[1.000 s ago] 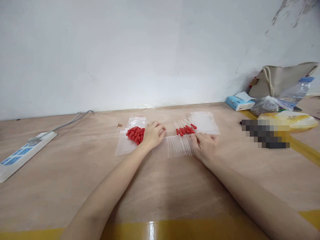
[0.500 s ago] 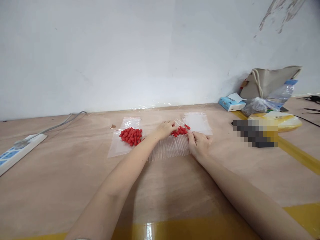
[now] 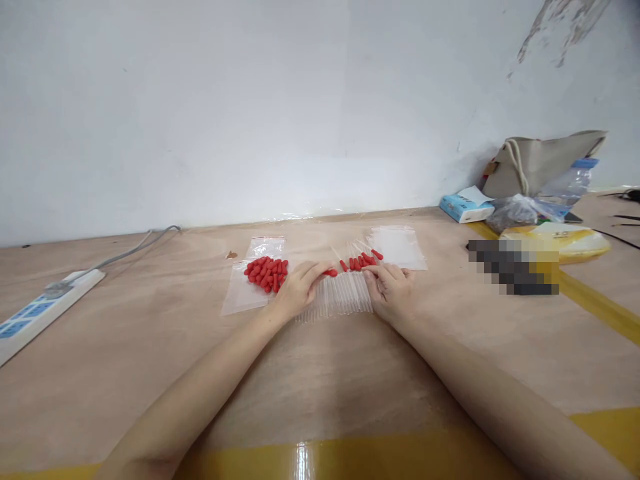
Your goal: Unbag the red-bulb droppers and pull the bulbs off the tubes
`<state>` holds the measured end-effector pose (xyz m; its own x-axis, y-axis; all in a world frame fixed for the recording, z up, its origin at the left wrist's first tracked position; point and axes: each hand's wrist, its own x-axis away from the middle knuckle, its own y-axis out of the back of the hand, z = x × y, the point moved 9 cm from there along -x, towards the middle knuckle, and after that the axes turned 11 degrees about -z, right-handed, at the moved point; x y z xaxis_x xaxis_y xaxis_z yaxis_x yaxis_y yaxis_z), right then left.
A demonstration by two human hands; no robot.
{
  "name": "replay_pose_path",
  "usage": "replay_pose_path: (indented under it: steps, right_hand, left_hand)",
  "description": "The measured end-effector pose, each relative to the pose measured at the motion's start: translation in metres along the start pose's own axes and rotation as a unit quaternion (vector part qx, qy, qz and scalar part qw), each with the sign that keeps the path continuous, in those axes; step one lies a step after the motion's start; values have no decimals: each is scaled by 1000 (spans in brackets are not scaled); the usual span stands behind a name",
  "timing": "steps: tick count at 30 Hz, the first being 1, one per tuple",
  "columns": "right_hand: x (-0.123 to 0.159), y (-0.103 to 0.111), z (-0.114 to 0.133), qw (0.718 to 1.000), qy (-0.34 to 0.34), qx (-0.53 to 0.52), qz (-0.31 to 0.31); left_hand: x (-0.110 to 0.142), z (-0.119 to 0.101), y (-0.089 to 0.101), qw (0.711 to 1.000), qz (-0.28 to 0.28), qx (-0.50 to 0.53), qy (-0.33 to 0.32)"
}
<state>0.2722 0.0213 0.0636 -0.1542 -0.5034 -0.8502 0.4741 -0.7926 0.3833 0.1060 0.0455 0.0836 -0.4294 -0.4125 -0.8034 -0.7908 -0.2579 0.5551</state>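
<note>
A red rubber dropper bulb (image 3: 330, 273) sticks out from the closed fingertips of my left hand (image 3: 299, 288). Beneath and between the hands lies a row of thin clear tubes (image 3: 343, 295), side by side on the table. My right hand (image 3: 393, 291) rests at the row's right end, its fingers pinched by the red ends; what they grip is hidden. Beyond the row, several clear droppers with red bulbs (image 3: 356, 263) lie with their tubes pointing away. Left of my left hand, a heap of loose red bulbs (image 3: 265, 273) sits on a clear plastic bag (image 3: 235, 293).
Another flat plastic bag (image 3: 400, 247) lies behind my right hand. Farther right are a blue tissue pack (image 3: 465, 205), a yellow pack (image 3: 560, 245), a crumpled clear bag (image 3: 515, 212) and a beige bag (image 3: 545, 163). A power strip (image 3: 55, 310) lies at left; a wall stands behind.
My left hand has moved left and nearer, from the red-bulbed droppers to beside the heap, and now holds a red bulb. My right hand has shifted slightly left.
</note>
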Motion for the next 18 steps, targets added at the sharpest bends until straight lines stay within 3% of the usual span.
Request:
replay_pose_path:
  steps: [3,8,12,18]
  right_hand:
    - [5,-4,25,996,81,-29,33]
    - [17,-3,64,975,184,-81,98]
    - [23,-2,79,962,198,-129,138]
    - [21,-5,71,979,172,-79,79]
  left_hand:
    - [23,-16,16,999,1,32,9]
    - [34,-33,16,999,15,-7,-31]
    - [33,-40,9,989,22,-103,-100]
    - [36,-36,3,983,35,-146,-104]
